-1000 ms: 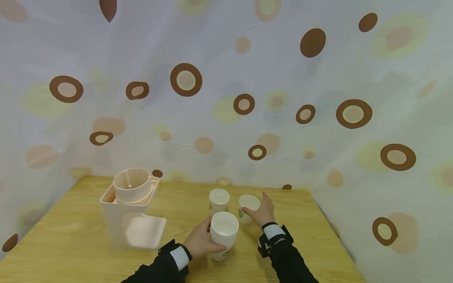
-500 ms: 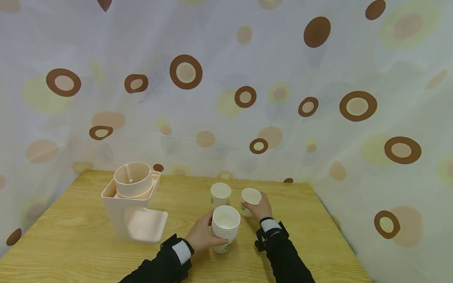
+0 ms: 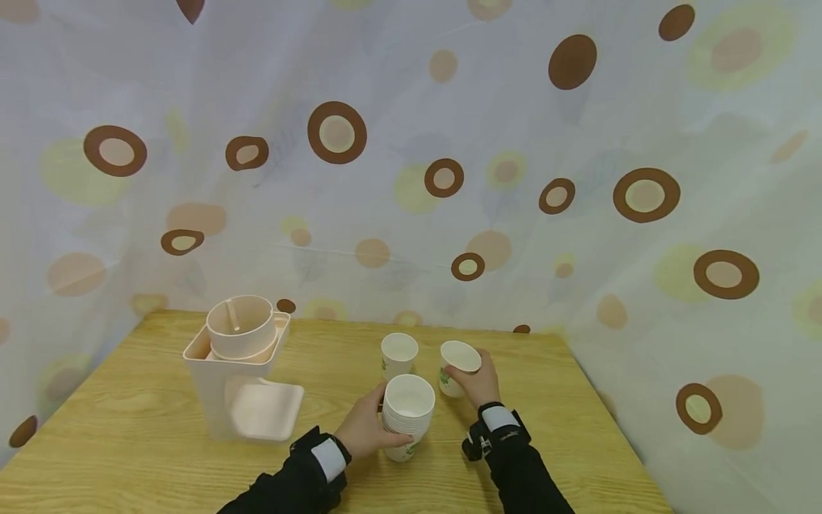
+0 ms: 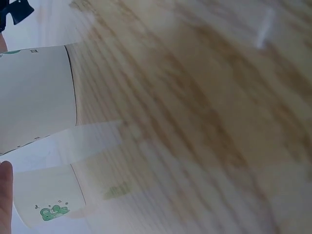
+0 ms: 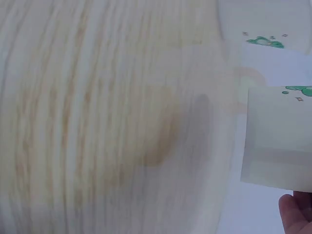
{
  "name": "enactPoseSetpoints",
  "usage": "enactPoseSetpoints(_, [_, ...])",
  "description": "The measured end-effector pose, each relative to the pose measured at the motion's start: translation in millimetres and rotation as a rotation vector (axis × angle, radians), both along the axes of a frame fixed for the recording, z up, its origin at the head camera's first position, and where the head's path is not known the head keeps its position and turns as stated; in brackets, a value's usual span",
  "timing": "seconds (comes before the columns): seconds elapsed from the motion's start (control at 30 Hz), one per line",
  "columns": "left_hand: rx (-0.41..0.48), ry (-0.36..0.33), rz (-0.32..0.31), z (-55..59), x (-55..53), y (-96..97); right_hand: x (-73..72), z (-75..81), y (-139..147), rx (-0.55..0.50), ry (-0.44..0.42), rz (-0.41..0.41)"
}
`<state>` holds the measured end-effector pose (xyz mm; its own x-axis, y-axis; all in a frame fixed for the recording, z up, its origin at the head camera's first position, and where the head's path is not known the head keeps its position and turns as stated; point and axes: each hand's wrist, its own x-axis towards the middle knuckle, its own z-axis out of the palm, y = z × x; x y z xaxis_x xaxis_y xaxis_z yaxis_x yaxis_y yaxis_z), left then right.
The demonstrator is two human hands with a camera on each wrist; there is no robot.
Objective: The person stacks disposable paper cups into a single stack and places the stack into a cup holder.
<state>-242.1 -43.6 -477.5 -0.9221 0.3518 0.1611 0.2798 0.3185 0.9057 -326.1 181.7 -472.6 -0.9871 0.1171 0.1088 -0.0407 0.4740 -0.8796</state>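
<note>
My left hand [image 3: 364, 430] grips a stack of nested white paper cups [image 3: 409, 397], fingers behind it and thumb across its near side. Just behind the stack stands a single paper cup [image 3: 399, 348], its lower part hidden. To the right, my right hand [image 3: 483, 382] holds another white paper cup [image 3: 460, 357] with a green print, thumb on its near side; it leans slightly right. In the right wrist view this cup [image 5: 278, 141] shows beside a fingertip. The stack's lowest cup [image 4: 36, 97] fills the left side of the left wrist view.
On the left of the wooden table [image 3: 128, 407] stands a pale plastic container [image 3: 215, 392] with a round cup-like piece [image 3: 240, 335] in its top and a flat scoop-shaped part [image 3: 266, 410] at its front. A patterned cloth [image 3: 385, 228] hangs behind the table.
My right hand has moved from beside the right-hand cup, fingers spread, to closing round it; the cup now leans slightly. The left hand keeps its hold on the stack.
</note>
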Motion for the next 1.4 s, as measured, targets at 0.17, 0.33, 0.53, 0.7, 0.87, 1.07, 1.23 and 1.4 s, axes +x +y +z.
enactPoseSetpoints(0.17, [0.004, -0.006, 0.005, 0.2, 0.5, 0.0, 9.8, 5.5, 4, -0.064, 0.028, 0.028])
enactPoseSetpoints(0.33, [0.006, 0.005, 0.0, 0.4, 1.3, 0.0, 25.2, 19.0, 8, -0.073, 0.039, 0.082])
enactPoseSetpoints(0.53, [-0.002, 0.012, 0.003, -1.5, 0.7, 0.9, 43.4, 39.3, 9, -0.069, 0.044, 0.131])
enactPoseSetpoints(0.7, [0.003, 0.005, -0.002, -1.1, -0.8, 2.4, 53.2, 55.7, 7, -0.102, 0.075, 0.166])
enactPoseSetpoints(0.87, [0.017, 0.019, 0.017, -0.8, -2.3, 3.9, 63.9, 73.9, 2, -0.125, 0.122, 0.207])
enactPoseSetpoints(1.07, [0.005, 0.033, 0.073, -0.3, -3.3, 2.8, 73.6, 90.7, -10, -0.119, 0.164, 0.268])
enactPoseSetpoints(1.23, [0.018, 0.027, 0.072, 0.1, -4.3, 4.2, 75.0, 98.2, -15, -0.134, 0.222, 0.287])
enactPoseSetpoints(1.4, [-0.003, 0.004, 0.098, 0.3, -3.5, 5.3, 75.8, 101.4, -18, -0.125, 0.258, 0.305])
